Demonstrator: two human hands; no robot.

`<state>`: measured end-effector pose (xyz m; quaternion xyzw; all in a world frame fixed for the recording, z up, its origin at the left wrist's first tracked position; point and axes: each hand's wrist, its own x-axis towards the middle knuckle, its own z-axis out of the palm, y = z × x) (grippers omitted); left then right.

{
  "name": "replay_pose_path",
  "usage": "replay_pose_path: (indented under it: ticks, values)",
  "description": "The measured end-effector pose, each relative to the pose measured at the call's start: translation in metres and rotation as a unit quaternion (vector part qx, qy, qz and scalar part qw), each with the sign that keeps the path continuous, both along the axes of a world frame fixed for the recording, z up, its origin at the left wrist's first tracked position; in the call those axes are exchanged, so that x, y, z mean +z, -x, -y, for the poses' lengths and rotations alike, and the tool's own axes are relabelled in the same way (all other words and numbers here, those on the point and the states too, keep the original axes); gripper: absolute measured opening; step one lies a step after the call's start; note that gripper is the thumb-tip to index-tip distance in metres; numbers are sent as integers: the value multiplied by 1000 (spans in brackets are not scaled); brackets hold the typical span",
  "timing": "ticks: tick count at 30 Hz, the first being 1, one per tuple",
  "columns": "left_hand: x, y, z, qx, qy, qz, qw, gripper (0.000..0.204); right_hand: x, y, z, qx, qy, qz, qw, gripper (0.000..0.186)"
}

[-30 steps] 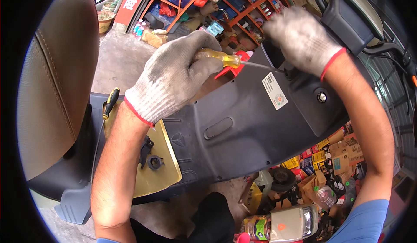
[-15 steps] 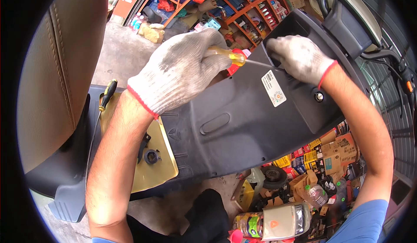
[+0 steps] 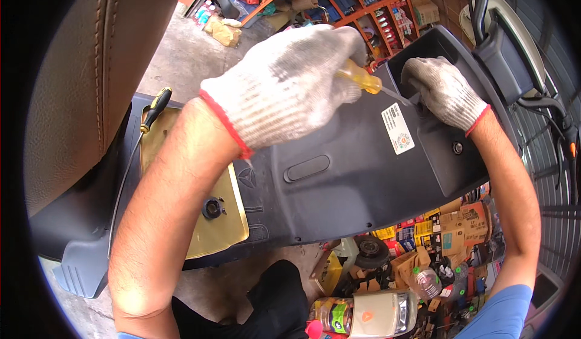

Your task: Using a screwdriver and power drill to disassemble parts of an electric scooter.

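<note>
My left hand (image 3: 290, 85), in a whitish knit glove with a red cuff, grips a screwdriver (image 3: 366, 80) by its clear yellow handle. The shaft slants down to the right, its tip close to my right hand (image 3: 440, 91). That hand, gloved alike, has its fingers curled at the open recess of a scooter's dark front panel (image 3: 348, 197); what they hold, if anything, is hidden. A white label (image 3: 397, 129) sits on the panel left of the recess. Right of the label a round lock-like fitting (image 3: 457, 148) shows.
On the footboard lies a gold-coloured tray (image 3: 233, 221) bearing a dark round part (image 3: 212, 208). A long screwdriver (image 3: 158, 110) with a black-and-yellow handle rests at its left edge. The brown seat (image 3: 85, 97) rises at left. Boxes (image 3: 466, 224) and bottles crowd the floor at lower right.
My left hand has moved right with the screwdriver, nearer the recess. My right hand stays at the recess with its fingers curled. The whole view has shifted slightly.
</note>
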<state>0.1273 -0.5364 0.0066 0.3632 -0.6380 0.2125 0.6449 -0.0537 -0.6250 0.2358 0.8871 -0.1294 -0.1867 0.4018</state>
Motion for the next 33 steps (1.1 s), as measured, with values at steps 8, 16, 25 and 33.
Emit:
replay_pose_path:
  ticks: [8, 16, 25, 33]
  values:
    - [0, 15, 9, -28, 51, -80, 995, 37, -2, -9, -16, 10, 74, 2, 997, 8]
    - [-9, 6, 9, 29, -58, 15, 998, 30, -4, -13, -21, -35, 51, 50, 997, 6]
    - [-21, -1, -15, -96, -223, -128, 961, 38, -19, -22, -22, -72, -14, 122, 990, 10]
    - [-30, 21, 24, -122, -161, -164, 966, 42, -7, -9, -18, -105, 41, 119, 987, 11]
